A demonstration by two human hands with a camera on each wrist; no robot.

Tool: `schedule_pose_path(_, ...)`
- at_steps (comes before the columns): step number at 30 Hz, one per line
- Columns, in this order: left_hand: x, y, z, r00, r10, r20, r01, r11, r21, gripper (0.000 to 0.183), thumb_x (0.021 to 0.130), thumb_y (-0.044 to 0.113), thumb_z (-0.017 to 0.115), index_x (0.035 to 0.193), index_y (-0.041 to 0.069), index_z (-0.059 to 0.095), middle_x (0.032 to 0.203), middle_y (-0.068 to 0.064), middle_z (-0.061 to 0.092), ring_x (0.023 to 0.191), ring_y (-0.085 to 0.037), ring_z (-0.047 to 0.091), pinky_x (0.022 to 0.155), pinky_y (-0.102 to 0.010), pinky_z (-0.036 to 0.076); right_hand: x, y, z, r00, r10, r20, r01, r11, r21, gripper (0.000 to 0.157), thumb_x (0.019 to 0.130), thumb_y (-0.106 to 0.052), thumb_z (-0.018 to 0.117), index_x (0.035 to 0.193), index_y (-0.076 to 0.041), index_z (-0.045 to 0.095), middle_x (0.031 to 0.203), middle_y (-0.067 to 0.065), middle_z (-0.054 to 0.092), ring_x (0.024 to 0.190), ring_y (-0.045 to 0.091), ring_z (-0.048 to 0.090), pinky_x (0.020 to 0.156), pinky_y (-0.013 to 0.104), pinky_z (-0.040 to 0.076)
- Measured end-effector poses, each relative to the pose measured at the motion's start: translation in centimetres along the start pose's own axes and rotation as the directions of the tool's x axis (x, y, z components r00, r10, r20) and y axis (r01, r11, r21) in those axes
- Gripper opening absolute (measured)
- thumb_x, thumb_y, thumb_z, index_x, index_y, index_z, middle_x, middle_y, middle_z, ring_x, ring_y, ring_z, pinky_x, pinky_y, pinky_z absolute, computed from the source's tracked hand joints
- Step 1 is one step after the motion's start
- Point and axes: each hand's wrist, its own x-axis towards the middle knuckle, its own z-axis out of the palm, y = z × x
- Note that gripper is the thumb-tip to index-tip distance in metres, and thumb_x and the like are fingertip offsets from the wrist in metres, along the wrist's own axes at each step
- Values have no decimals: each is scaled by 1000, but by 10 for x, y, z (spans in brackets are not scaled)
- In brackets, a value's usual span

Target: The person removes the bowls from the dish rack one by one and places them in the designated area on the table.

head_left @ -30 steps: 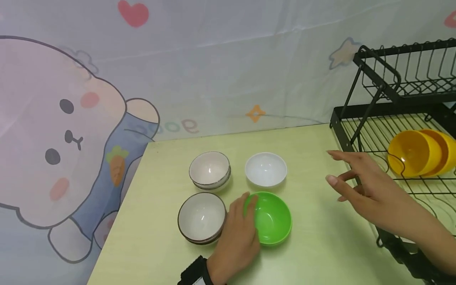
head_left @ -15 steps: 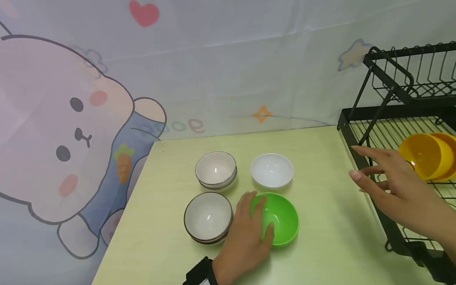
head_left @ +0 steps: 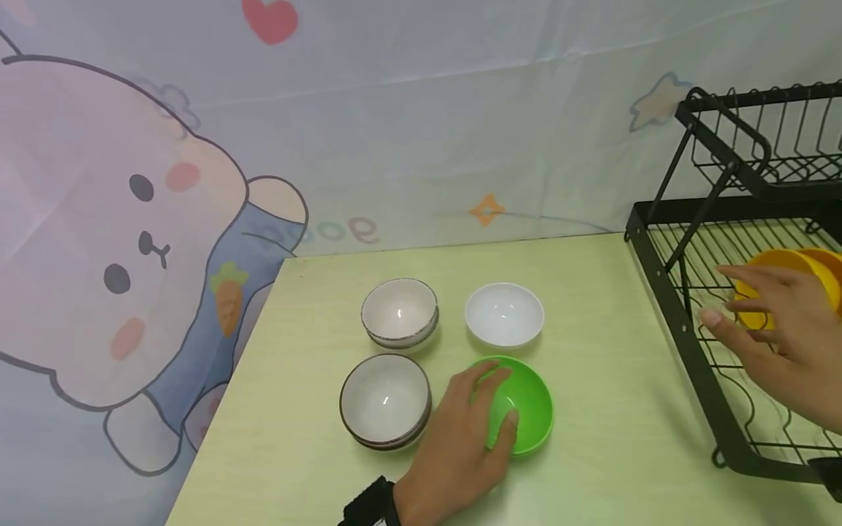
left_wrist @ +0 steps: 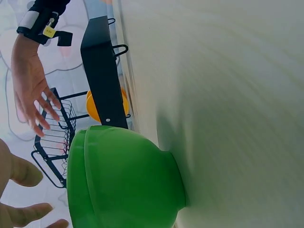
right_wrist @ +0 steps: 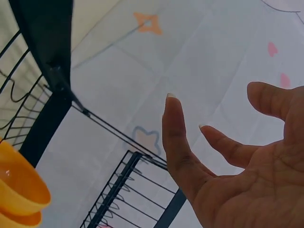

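A green bowl point(head_left: 522, 409) stands upright on the table, and a second edge line runs below its rim in the left wrist view. Over its left side hovers my left hand point(head_left: 460, 435), fingers and thumb spread and relaxed. The left wrist view has those fingertips point(left_wrist: 28, 216) just above the rim of the bowl point(left_wrist: 128, 180), with nothing in them. My right hand point(head_left: 789, 343) is over the lower tier of the black dish rack point(head_left: 691, 343), fingers loosely extended and holding nothing. It partly hides two yellow bowls point(head_left: 763, 292) lying tilted there.
Left of the green bowl is a stack of dark-rimmed white bowls point(head_left: 384, 400), with another white stack point(head_left: 399, 310) behind it. A plain white bowl point(head_left: 504, 314) stands behind the green one. The rack's upper tier point(head_left: 789, 146) rises at the right, before a printed cloth backdrop.
My right hand has moved right, from beside the rack to over its lower tier near the yellow bowls. My left hand has shifted slightly right over the green bowl. The camera view has turned slightly left.
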Motion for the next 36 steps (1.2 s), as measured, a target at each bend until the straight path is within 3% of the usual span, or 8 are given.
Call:
schedule_pose_path(13,1,2,-2,999,41,-31,-43,997,-56,38,100,25,54,135,9,53,132,-3,58,120,-13,60,102,-25,49,14,44,-3,985,35,-167,-41,999,-29,60,102,-21,53,148,11,29,148,41,20,104,68,41,55,3,41)
schedule_pose_path(15,0,1,-2,999,45,-25,-47,997,-59,39,100,25,54,135,9,52,132,-3,58,119,-12,61,100,-24,50,16,59,-1,982,67,-174,-77,996,-47,65,102,-25,54,150,9,26,150,40,18,108,69,40,69,28,57)
schedule_pose_path(17,-2,1,-2,999,43,-14,-44,997,-66,38,100,25,54,136,10,51,131,-2,58,118,-12,61,99,-24,51,19,86,6,978,84,-193,-101,992,-79,69,102,-33,53,155,-1,24,155,35,17,110,68,41,70,37,58)
schedule_pose_path(19,-4,1,-2,999,32,1,-32,997,-76,38,100,25,55,135,12,51,132,0,58,120,-11,60,99,-23,51,23,114,13,977,115,-177,-133,987,-91,72,101,-36,54,158,-8,19,158,33,15,114,68,39,73,63,50)
schedule_pose_path(25,-8,3,-1,999,25,22,-23,996,-86,34,100,25,54,132,15,54,131,2,59,120,-10,60,96,-23,52,41,202,31,977,157,-144,-177,975,-137,84,97,-46,57,161,-17,11,160,32,11,117,67,39,57,54,50)
schedule_pose_path(30,-9,5,-1,999,23,27,-20,994,-106,32,101,26,54,131,17,55,130,4,60,120,-8,60,94,-22,52,50,229,33,983,100,-155,-123,982,-145,83,97,-48,56,157,-4,19,147,38,29,124,58,37,101,63,41)
schedule_pose_path(34,-9,5,-2,999,38,29,-35,993,-111,31,102,26,52,131,17,55,130,4,60,120,-8,60,94,-21,51,49,214,25,990,95,-106,-108,986,-128,76,100,-41,54,153,4,24,125,38,39,90,33,56,73,41,58)
schedule_pose_path(36,-9,5,-2,998,48,27,-45,993,-107,30,102,25,51,130,17,55,129,4,60,119,-8,60,95,-20,51,49,207,21,992,94,-88,-104,987,-125,73,101,-37,53,150,8,25,114,37,41,69,19,52,48,32,49)
